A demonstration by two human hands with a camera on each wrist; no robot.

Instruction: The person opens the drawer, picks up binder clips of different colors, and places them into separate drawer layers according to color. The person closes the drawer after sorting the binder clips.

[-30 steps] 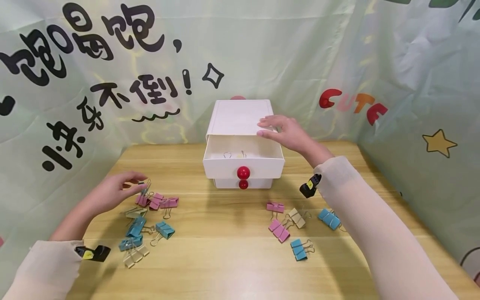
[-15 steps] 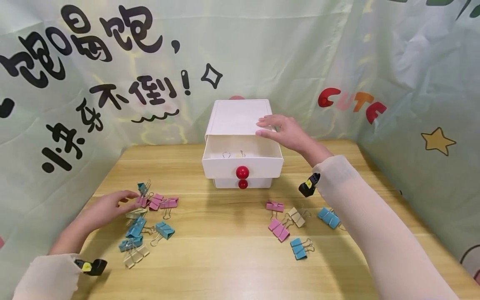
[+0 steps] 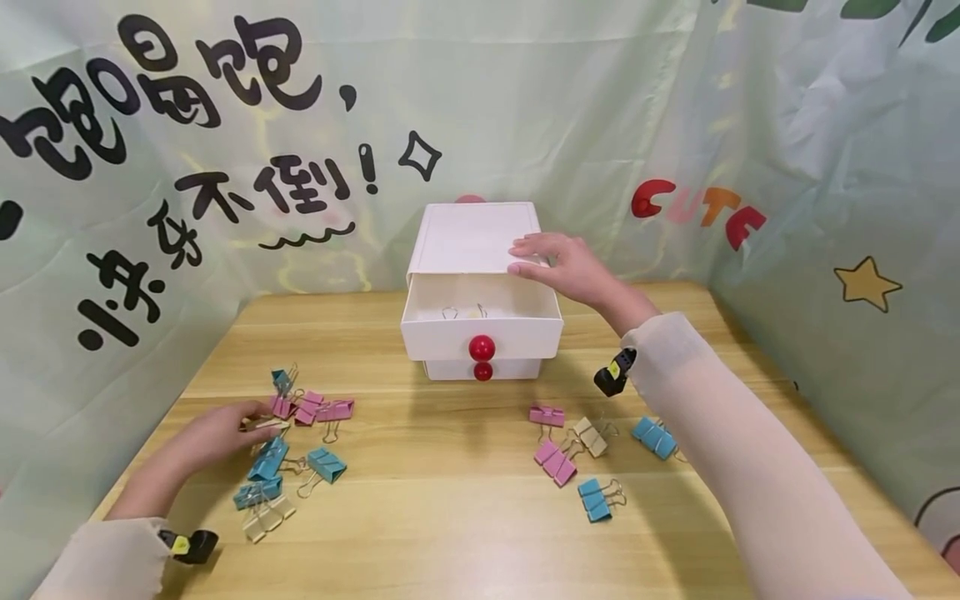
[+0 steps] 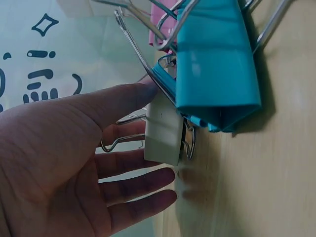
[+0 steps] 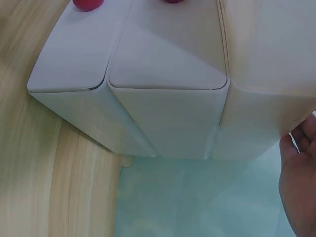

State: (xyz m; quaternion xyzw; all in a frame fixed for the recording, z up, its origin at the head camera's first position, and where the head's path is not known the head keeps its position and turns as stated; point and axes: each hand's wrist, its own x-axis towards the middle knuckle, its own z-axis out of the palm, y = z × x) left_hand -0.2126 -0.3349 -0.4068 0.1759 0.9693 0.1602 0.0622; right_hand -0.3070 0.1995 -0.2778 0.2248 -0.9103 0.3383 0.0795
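At the left cluster, my left hand (image 3: pixel 217 433) has its thumb and fingers on either side of a cream binder clip (image 4: pixel 165 131), pinching it. A blue binder clip (image 4: pixel 217 64) is close in front of it in the left wrist view, with a pink binder clip (image 3: pixel 281 406) just beyond in the head view. My right hand (image 3: pixel 570 265) rests on the top right edge of a white two-drawer box (image 3: pixel 480 237), fingers extended. Its upper drawer (image 3: pixel 442 337), with a red knob (image 3: pixel 482 347), is pulled out; wire clip handles show inside, their bodies mostly hidden.
Several blue, pink and cream clips lie on the wooden table (image 3: pixel 420 517) at left, including another cream clip (image 3: pixel 267 518). A second loose group lies at right, with a blue clip (image 3: pixel 595 500) nearest the front. A printed cloth (image 3: pixel 510 100) hangs behind the table.
My left hand has moved from the blue clip at the back of the left cluster toward the front, down to the cream clip. My right hand stays on the box.
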